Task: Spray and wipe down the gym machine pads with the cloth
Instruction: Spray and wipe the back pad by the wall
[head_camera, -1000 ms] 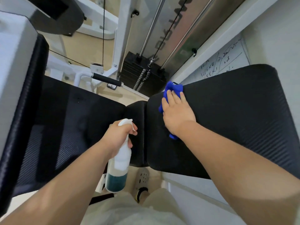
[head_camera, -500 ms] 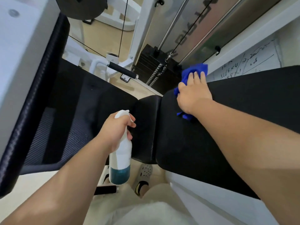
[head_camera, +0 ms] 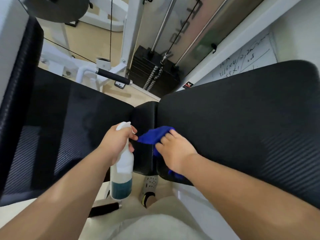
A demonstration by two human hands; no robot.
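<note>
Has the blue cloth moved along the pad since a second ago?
Yes: the cloth went from the right pad's far edge to its near corner.

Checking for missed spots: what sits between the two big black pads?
In the head view, a narrow black middle pad, with a corner of the blue cloth over it.
</note>
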